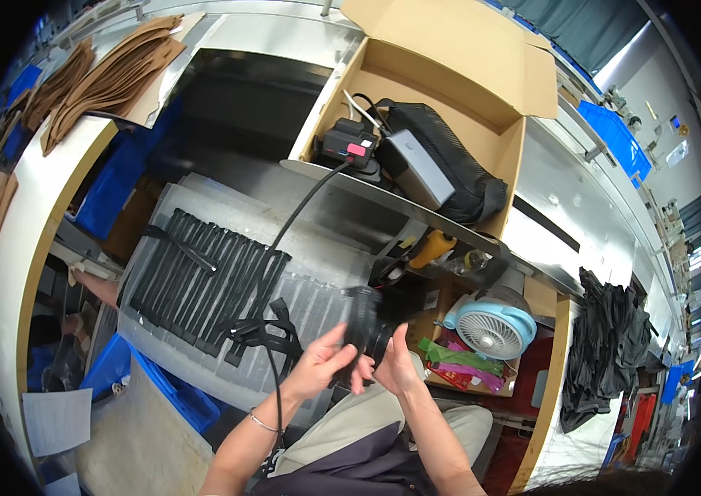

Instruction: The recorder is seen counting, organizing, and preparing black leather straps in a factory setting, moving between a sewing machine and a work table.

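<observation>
Between my two hands, above my lap, is a bundle of black straps [360, 318], smeared by motion. My left hand [321, 361] grips its left side, fingers curled and thumb on top. On the right side, my right hand [398, 364] is closed around its lower end. Exactly how the fingers lie on the straps is partly hidden. Left of my hands, a row of black strips [202, 285] lies side by side on a translucent plastic board [173, 331]. A tangled black strap [264, 332] rests at the board's near right, close to my left hand.
A black cable [305, 202] runs from a black device [349, 145] down past my left wrist. An open cardboard box [524, 136] holds a mesh pouch [450, 157] and grey block [417, 169]. Right are a blue fan [495, 326] and black strips [607, 347]; brown strips [115, 70] lie far left.
</observation>
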{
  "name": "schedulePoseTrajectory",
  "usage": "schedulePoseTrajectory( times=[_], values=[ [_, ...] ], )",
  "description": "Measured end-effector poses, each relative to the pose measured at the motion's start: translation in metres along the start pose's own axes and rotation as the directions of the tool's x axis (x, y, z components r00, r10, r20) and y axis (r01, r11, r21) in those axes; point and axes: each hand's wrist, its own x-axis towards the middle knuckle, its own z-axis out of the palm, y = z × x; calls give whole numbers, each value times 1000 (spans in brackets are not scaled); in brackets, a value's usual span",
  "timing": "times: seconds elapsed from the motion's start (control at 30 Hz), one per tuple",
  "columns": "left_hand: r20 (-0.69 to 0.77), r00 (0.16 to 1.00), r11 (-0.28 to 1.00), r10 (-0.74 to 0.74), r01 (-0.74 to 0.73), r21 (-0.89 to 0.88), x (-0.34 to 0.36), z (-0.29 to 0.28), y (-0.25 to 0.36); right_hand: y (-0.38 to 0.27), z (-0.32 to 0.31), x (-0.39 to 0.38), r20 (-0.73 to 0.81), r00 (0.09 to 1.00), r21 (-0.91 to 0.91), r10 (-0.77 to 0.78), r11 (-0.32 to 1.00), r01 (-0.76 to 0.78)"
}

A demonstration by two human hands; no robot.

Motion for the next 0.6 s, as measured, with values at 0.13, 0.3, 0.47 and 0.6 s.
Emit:
schedulePoseTrajectory(
  times=[0.13,0.3,0.47,0.6],
  values=[
    [-115,993,996,-11,21,84,2,20,-13,-12,26,3,-252,966,-387,-67,921,-37],
    [-191,966,888,172,-68,455,-30,-9,-64,-22,23,0,-162,853,-357,-496,836,418],
    [-171,796,56,581,171,984,-40,-117,-63,-48,10,-16,101,955,28,-278,960,277],
    [-326,725,-2,607,411,912,-32,-152,-23,-52,3,-13,-82,978,-28,-193,981,191]
  ],
)
